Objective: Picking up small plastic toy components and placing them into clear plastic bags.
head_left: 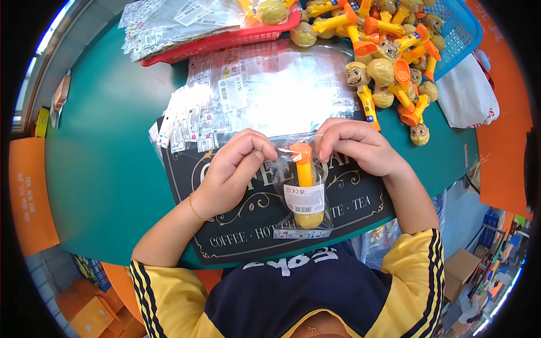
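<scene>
The green bench (107, 163) is offering wide room leftward; a black mat (259, 223) is lying near its front edge, a toy pile (389, 73) crowding the far right. Over the mat, a clear bag (287, 176) is showing, left hand (238, 167) and right hand (360, 149) pinching its upper edges. Inside, a toy (305, 173) is displaying its orange base, yellow stem and golden head, partly behind a white label (306, 199).
</scene>
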### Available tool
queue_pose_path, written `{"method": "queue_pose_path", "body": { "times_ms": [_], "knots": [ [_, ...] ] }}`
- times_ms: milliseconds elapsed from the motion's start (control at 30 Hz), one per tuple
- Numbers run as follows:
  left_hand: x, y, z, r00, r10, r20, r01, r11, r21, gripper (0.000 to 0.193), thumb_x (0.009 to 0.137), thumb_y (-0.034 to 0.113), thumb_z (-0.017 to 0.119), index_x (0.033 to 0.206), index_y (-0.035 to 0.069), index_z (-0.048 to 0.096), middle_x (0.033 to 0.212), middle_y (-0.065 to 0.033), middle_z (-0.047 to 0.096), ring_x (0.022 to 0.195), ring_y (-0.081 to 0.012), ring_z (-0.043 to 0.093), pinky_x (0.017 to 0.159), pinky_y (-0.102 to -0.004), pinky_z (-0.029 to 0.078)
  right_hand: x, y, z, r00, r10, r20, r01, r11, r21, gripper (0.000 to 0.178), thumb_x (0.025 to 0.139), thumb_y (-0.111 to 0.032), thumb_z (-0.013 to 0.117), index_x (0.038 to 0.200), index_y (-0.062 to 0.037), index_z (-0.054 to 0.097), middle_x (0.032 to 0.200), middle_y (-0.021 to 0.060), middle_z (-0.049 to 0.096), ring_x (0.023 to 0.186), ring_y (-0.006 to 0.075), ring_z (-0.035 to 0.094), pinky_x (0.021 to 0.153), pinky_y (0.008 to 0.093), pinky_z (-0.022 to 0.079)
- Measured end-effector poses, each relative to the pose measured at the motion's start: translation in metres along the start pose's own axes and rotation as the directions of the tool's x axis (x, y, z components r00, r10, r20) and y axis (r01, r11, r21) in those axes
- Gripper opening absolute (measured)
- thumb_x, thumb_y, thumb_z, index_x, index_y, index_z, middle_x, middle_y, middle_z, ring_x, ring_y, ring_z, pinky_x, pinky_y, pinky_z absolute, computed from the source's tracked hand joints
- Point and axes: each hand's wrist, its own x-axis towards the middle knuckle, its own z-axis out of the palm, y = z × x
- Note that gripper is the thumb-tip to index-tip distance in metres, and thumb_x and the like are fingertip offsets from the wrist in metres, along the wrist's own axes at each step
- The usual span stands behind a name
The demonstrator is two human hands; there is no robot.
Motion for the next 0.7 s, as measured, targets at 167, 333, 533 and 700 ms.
{"method": "queue_pose_path", "body": {
  "times_ms": [167,333,533,700],
  "knots": [
    [-0.002,0.002,0.004,0.998,-0.067,-0.011,0.064,0.982,-0.177,0.006,0.092,0.002,0.051,0.095,0.0,0.055,0.097,-0.0045,0.05,0.093,-0.0098,0.049,0.083,-0.0238,0.042,0.001,-0.007,0.001,1.0,-0.02,0.018,0.022,0.994,-0.109,0.019,0.089,-0.004,0.047,0.083,0.0009,0.065,0.092,0.0091,0.061,0.092,0.0196,0.056,0.082,0.0288,0.042],
    [-0.003,-0.007,0.013,0.987,-0.158,-0.027,0.127,0.875,-0.468,0.012,0.088,-0.001,0.057,0.098,0.001,0.051,0.099,-0.0036,0.047,0.094,-0.0099,0.051,0.085,-0.0256,0.047,0.001,-0.011,0.009,0.997,0.026,-0.074,-0.032,0.997,-0.07,0.011,0.085,-0.002,0.056,0.082,0.0009,0.066,0.09,0.0082,0.061,0.09,0.0173,0.058,0.08,0.0272,0.044],
    [-0.001,-0.006,0.009,0.965,-0.263,0.021,0.221,0.761,-0.61,0.018,0.087,-0.003,0.058,0.101,0.0,0.049,0.101,-0.0036,0.048,0.096,-0.0117,0.053,0.087,-0.0313,0.052,0.001,-0.003,0.01,0.935,0.182,-0.305,-0.124,0.972,0.199,0.017,0.068,0.013,0.07,0.071,-0.0014,0.062,0.085,0.0054,0.06,0.075,0.0101,0.06,0.068,0.0198,0.049],
    [-0.001,-0.007,0.011,0.978,-0.21,0.002,0.162,0.745,-0.647,0.02,0.086,-0.004,0.058,0.105,-0.001,0.049,0.102,-0.0042,0.048,0.098,-0.0126,0.052,0.089,-0.0322,0.051,-0.001,-0.004,0.004,0.923,0.301,-0.242,-0.225,0.928,0.296,0.02,0.069,0.008,0.072,0.078,-0.0028,0.058,0.078,0.0027,0.057,0.077,0.0107,0.061,0.072,0.0222,0.05]
  ]
}}
